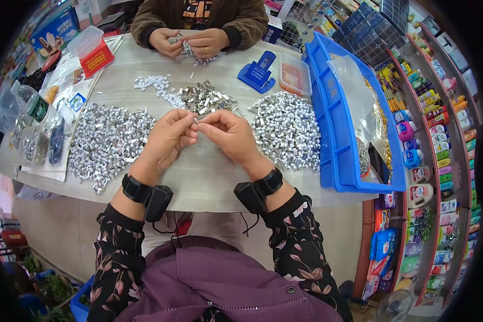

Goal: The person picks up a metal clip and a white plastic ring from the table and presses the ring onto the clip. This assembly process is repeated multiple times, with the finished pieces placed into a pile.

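Observation:
My left hand (172, 137) and my right hand (232, 135) meet over the middle of the table, fingertips pinched together. Between them is a small silvery metal piece (196, 121), mostly covered by the fingers. Just beyond my fingertips lies a loose heap of flat metal clips (209, 97), with small white round pieces (154, 82) spread to its left. A large pile of small silvery-white parts (110, 139) sits left of my left hand. Another such pile (287, 129) lies to the right of my right hand. Each wrist wears a black strap with a box on it.
Across the table (198, 185), another person's hands (190, 43) handle similar parts. A blue crate (333, 118) with bags stands at the right, near a blue desk clip-like holder (257, 72) and a plastic box (295, 75). Left are a bottle (35, 104) and a red box (96, 59).

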Tool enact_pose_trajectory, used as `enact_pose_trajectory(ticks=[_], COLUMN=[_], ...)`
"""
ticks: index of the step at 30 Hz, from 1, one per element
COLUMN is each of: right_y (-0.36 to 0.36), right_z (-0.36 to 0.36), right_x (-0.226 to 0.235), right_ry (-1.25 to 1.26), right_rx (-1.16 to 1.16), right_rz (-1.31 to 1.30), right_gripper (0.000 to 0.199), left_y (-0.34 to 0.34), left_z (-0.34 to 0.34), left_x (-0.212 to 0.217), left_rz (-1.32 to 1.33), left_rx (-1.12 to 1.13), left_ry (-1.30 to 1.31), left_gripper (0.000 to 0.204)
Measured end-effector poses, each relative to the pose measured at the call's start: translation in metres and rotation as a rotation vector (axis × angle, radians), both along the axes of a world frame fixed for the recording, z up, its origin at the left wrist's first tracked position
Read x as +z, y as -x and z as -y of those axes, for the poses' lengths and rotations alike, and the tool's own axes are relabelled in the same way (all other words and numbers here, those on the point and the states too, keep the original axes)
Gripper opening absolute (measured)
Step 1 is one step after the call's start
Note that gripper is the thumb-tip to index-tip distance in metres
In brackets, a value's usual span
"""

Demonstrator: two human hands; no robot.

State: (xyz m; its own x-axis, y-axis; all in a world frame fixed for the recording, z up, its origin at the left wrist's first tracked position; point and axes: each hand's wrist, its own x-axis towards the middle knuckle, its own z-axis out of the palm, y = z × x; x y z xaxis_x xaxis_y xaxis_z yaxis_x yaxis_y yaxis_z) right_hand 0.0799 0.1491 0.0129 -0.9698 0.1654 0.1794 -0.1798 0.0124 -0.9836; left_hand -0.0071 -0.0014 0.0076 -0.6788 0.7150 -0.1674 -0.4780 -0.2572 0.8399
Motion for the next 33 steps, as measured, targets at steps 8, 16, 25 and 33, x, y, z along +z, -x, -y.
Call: enact_pose_trajectory(ticks=[8, 16, 25, 33], right_y=[0.002, 0.003, 0.01, 0.006], right_z=[-0.001, -0.005, -0.003, -0.005], right_x=[-0.002, -0.007, -0.016, -0.008], right_ry=[0.081, -0.031, -0.072, -0.148], right_rx=[0.026, 0.071, 0.033, 0.029], right_rz=[0.043, 0.118, 0.09, 0.042], right_gripper=[0.017, 0.016, 0.014, 0.02], left_y=[-0.017, -0.022, -0.022, -0.009], left_z=[-0.007, -0.008, -0.007, -0.006], left_x=[0.001, -0.003, 0.004, -0.002], left_rz=[-0.51, -0.905, -0.789, -0.417], left_rx=[0.103, 0.189, 0.1, 0.059], left_ry=[0.24, 0.368, 0.429, 0.251], left_gripper=[0.016, 0.018, 0.017, 0.017])
